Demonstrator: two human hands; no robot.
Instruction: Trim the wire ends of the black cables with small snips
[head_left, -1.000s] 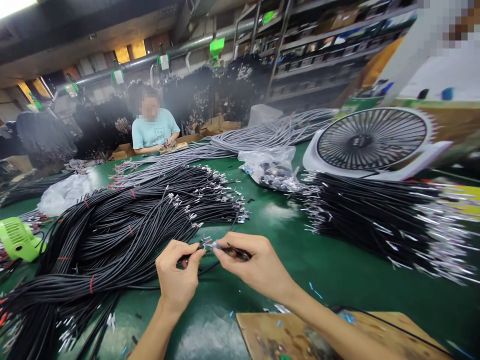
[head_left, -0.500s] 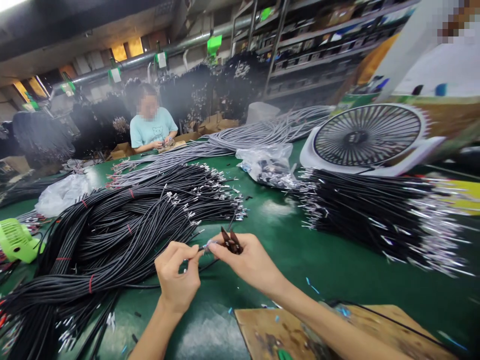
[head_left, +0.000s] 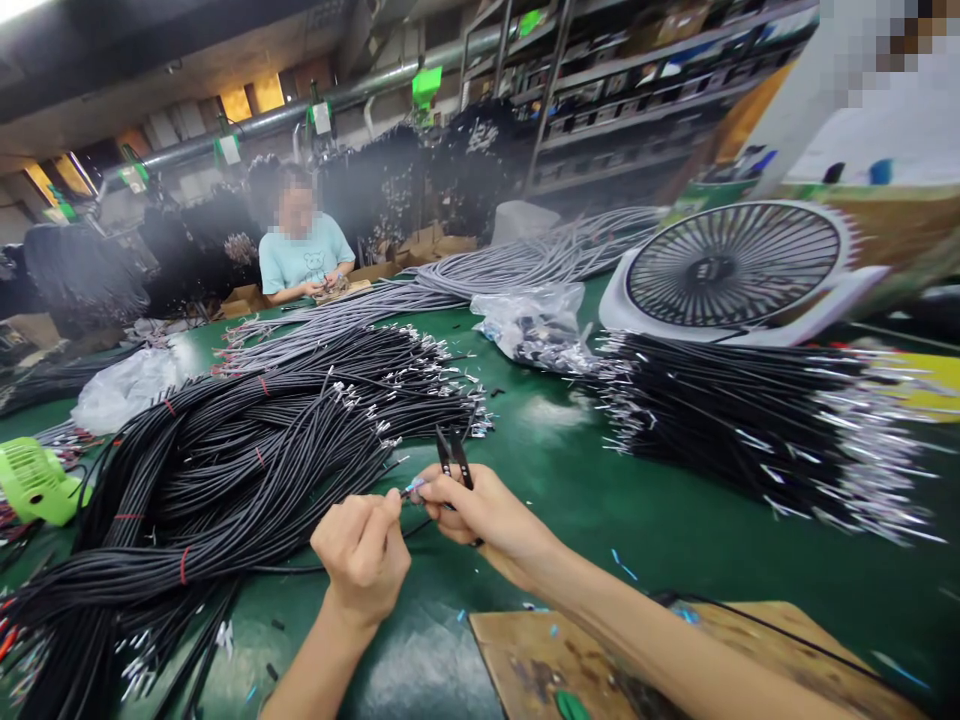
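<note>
Fingers of my left hand [head_left: 364, 550] are closed in a pinch on a black cable near its stripped end. Thin coloured wires [head_left: 410, 489] come out between my two hands. My right hand [head_left: 491, 520] keeps a pair of dark thread snips [head_left: 454, 458] in its palm, blades pointing up and a little apart. Its thumb and forefinger pinch the wire tips, and the snips' blades are apart from the wires. Just beyond my left hand lies a big heap of black cables [head_left: 247, 440], tied in bunches with red bands.
To the right, another stack of black cables [head_left: 720, 420] lies before a fan [head_left: 735, 265]. A plastic bag of small parts [head_left: 536, 325] and grey cables [head_left: 480, 275] are farther back. A wooden board [head_left: 517, 650] lies at the front. Across the table sits a person [head_left: 307, 255].
The snips have turned more upright in my right hand, and their handles now show. My left hand has rolled over, its knuckles facing up. Both hands stay together at the wires.
</note>
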